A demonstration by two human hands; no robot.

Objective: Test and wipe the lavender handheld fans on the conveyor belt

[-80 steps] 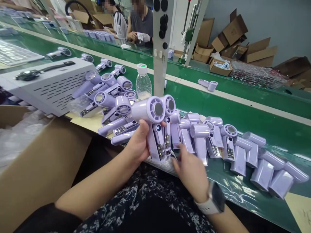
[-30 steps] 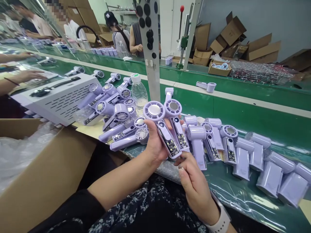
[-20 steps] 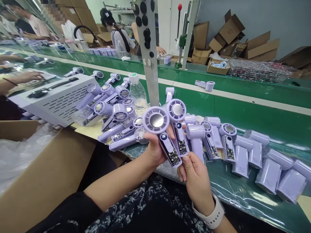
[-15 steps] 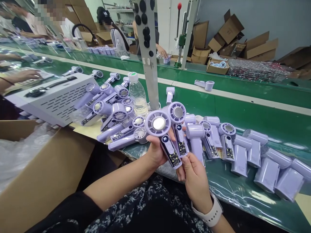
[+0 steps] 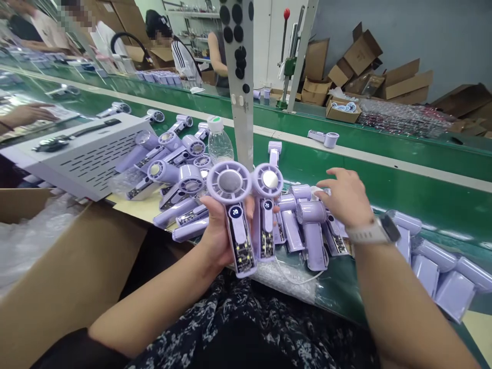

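My left hand (image 5: 219, 233) is wrapped around two purple handheld fans side by side. The nearer fan (image 5: 241, 238) and the second fan (image 5: 268, 230) both have lit displays that read about 20, with bare circuit boards below. A white cable (image 5: 298, 281) curves on the bench below them. To the right, my right hand (image 5: 345, 197) hovers over the row of fans, fingers apart and nothing in them; a watch is on its wrist. Just beneath and left of it lies another purple fan (image 5: 314, 230) with its back up.
More fans (image 5: 188, 177) are heaped at left beside a white slotted metal box (image 5: 96, 159). A water bottle (image 5: 220, 143) and a metal post (image 5: 243, 118) stand behind my left hand. An open carton (image 5: 88, 256) is at lower left. A co-worker's hand (image 5: 28, 115) reaches in at far left.
My right hand has let go of the fans and moved right and up over the row. The left hand has shifted left with both fans. The second fan's display now reads differently.
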